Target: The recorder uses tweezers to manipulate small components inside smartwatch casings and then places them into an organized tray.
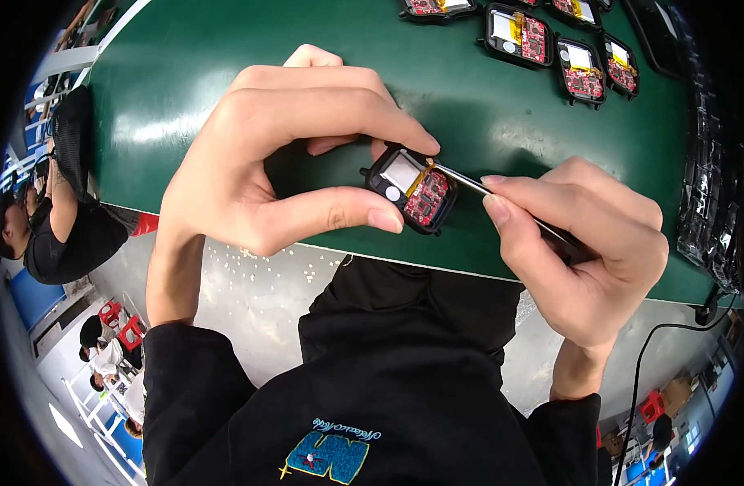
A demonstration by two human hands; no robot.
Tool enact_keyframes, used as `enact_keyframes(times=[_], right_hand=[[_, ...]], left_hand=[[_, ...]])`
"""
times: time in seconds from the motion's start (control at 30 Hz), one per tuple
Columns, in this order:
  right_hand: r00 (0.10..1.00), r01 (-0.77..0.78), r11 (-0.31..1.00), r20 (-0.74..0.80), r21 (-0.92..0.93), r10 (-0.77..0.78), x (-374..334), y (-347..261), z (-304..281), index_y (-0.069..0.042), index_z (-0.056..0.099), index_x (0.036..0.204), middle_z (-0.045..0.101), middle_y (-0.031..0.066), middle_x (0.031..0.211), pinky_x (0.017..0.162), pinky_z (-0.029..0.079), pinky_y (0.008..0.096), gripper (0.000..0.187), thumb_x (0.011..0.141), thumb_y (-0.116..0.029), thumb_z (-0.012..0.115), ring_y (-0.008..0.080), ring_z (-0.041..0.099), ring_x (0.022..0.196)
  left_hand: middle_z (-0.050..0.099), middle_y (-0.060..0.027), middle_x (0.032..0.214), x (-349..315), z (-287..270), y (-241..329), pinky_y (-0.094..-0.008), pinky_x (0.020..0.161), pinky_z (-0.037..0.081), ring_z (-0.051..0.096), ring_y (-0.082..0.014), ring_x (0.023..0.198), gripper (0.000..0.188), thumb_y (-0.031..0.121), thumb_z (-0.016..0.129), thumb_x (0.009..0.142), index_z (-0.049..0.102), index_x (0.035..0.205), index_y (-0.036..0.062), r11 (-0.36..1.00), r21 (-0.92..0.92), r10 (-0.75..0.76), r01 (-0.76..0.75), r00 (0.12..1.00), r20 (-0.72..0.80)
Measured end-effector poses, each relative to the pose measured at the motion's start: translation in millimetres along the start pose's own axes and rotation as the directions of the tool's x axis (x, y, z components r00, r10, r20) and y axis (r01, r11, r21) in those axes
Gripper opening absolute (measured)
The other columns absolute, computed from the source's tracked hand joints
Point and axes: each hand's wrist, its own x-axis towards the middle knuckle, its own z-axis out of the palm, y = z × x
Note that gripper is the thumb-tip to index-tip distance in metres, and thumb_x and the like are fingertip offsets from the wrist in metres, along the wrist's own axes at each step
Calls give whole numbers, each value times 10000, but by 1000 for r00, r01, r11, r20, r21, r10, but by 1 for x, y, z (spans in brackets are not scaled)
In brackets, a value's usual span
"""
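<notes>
Resting on the near edge of a green work mat, a small black casing lies open, showing a red circuit board and a silvery rectangular cell inside it, with a strip of yellow tape between them. The left hand pinches this casing, its thumb pressed on the near corner and its forefinger curled over the far corner, so the fingers are closed on it. A pair of slim metal tweezers comes in from the right, its tip touching the casing's upper right edge beside the yellow tape. The right hand grips the tweezers, thumb and forefinger closed round the shaft and the other fingers folded behind.

Farther back on the mat, well apart from the hands, a row of similar open casings lies side by side, each with a red board and a pale cell showing. At the mat's right edge sits a stack of glossy black trays. A black cable trails down below the right wrist. Both forearms wear black sleeves, and a black top with a blue and yellow emblem fills the lower middle. On the far left, below the table, another person in black sits, and red stools stand on the pale floor.
</notes>
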Motion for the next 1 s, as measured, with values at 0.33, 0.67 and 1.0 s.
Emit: enact_keyframes(times=[0.33,0.67,1.0], right_hand=[[999,15,1000,40,-9,-15,0,3,0,70,838,954,670,58,701,519,339,242,214,753,135,802,89,552,576],[999,20,1000,33,-4,-20,0,3,1,60,838,948,664,47,700,512,323,242,217,750,142,800,76,536,565],[1000,29,1000,10,-1,-29,-2,3,3,53,840,952,659,40,699,508,306,239,224,751,146,806,71,523,562]], left_hand=[[767,-114,919,1,1,-2,-318,701,379,604,-189,722,595,390,881,700,838,1110,-40,999,9,51,-51,999,12],[796,-124,972,4,0,0,-348,784,394,655,-216,775,504,353,860,735,822,1064,-26,997,21,77,-78,996,38],[774,-120,932,3,4,1,-363,826,389,632,-226,757,520,359,858,710,805,1044,-35,999,16,49,-50,999,21]])
